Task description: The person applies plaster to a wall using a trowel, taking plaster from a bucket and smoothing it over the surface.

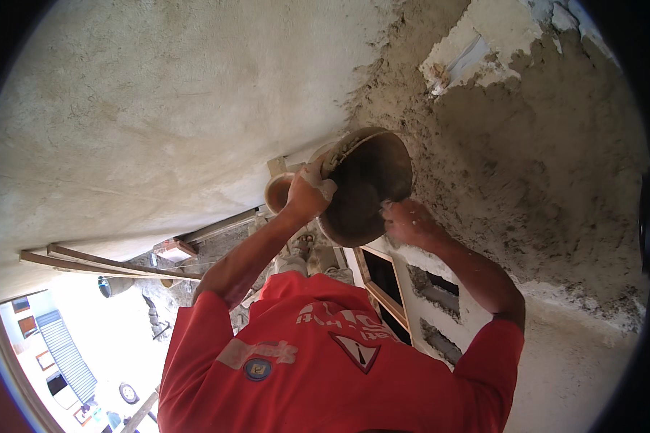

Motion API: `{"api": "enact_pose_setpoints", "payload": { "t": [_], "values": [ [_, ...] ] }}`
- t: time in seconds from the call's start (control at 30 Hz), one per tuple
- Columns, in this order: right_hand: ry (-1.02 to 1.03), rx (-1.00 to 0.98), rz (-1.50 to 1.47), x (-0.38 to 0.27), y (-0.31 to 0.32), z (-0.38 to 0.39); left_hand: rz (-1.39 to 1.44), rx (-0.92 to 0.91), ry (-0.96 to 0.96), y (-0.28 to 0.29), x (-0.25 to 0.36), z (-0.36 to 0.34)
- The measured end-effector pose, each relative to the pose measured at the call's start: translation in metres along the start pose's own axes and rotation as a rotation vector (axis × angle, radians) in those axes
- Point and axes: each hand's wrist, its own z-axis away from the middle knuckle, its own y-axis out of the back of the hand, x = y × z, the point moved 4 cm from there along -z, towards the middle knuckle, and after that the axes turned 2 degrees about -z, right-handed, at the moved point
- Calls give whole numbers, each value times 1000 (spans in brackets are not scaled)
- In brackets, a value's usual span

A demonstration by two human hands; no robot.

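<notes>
A round mortar bucket [365,151] is tilted with its dark hollow toward me, close to the wall. Its rim looks crusted with dried mortar. My left hand [310,193], dusted with mortar, is closed on the rim at the bucket's left side. At the lower right edge of the opening is my right hand [412,222], its fingers curled in. Whether they grip the rim or something inside the bucket is hidden. Below and behind my left wrist shows a second, smaller brown round container [276,192].
Smooth pale plaster [195,94] covers the wall to the left; rough grey mortar [534,151] lies on the right. Wooden planks [115,268] jut out at the lower left, near a brick [175,250] and a pail [114,286]. A wood-framed opening [384,292] stands at the lower right.
</notes>
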Motion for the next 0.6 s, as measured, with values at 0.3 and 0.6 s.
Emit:
{"api": "enact_pose_setpoints", "payload": {
  "t": [0.3,0.6],
  "values": [
    [-494,-76,-252,-9,-3,10,26,41,19,3,-35,13],
    [-508,-107,-206,-1,46,11,78,108,-58,7,-65,13]
  ]
}}
